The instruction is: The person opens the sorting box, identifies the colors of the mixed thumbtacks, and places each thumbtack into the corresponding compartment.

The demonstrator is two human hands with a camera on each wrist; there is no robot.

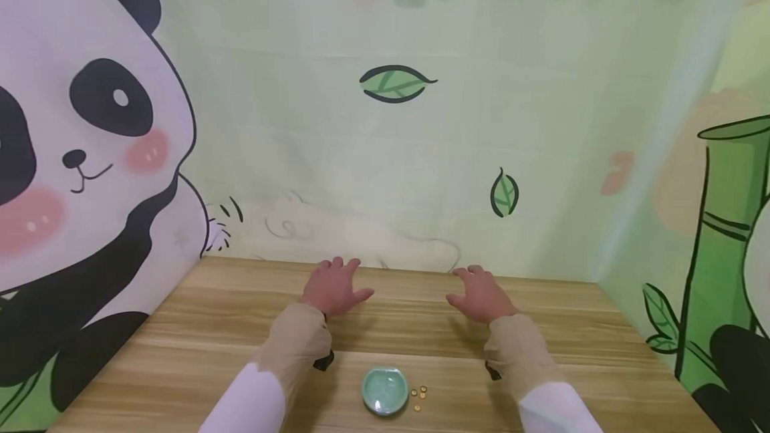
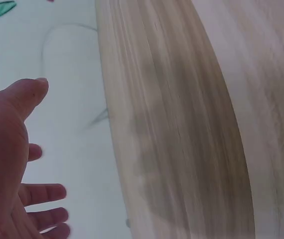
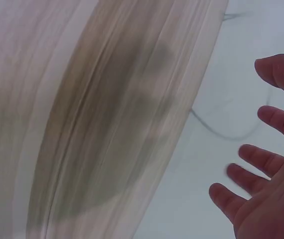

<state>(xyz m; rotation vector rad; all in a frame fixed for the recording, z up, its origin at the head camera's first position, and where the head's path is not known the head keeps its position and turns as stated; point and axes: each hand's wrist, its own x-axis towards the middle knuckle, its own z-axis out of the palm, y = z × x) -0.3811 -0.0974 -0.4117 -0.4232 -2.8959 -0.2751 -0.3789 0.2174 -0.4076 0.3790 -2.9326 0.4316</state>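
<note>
My left hand (image 1: 334, 288) hovers above the far part of the wooden table, fingers spread and holding nothing. Across from it, my right hand (image 1: 480, 294) is also raised over the table with its fingers apart and nothing in them. Nearer to me on the tabletop sits a small round green dish (image 1: 385, 391). Just right of the dish lie several tiny gold-coloured pieces (image 1: 423, 395), too small to make out exactly. Both wrist views show the hands with fingers parted: the left hand (image 2: 5, 159) and the right hand (image 3: 271, 174), each casting a shadow on the wood.
The wood-grained table (image 1: 240, 339) ends at a pale green printed backdrop (image 1: 289, 119). A large panda print (image 1: 90, 119) covers the left side, and printed bamboo (image 1: 722, 239) stands on the right. Dark bands sit at both wrists.
</note>
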